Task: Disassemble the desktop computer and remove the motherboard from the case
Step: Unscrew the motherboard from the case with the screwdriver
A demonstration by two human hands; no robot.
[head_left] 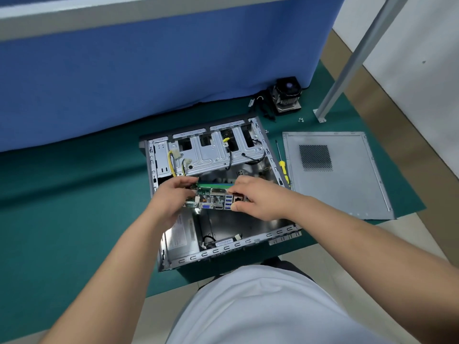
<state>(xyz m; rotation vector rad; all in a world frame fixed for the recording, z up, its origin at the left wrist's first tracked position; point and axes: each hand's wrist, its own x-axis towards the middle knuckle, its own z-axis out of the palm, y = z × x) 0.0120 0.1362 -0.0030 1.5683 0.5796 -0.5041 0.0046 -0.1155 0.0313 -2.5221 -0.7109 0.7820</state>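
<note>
The open grey computer case (253,240) lies on its side on a green mat. Above its middle I hold the green motherboard (214,198), tilted up with its rear ports facing me. My left hand (173,198) grips the board's left end. My right hand (255,197) grips its right end, thumb by the network port. Below the board the case floor is bare metal, with a power supply (181,235) at the lower left. Loose yellow and black cables (173,160) hang from the drive cage at the back.
The removed side panel (347,184) lies flat to the right of the case. A yellow-handled screwdriver (282,161) rests between them. A CPU cooler with fan (286,95) and small screws (301,119) sit behind, near a metal post (342,78). A blue partition (149,70) stands behind the mat.
</note>
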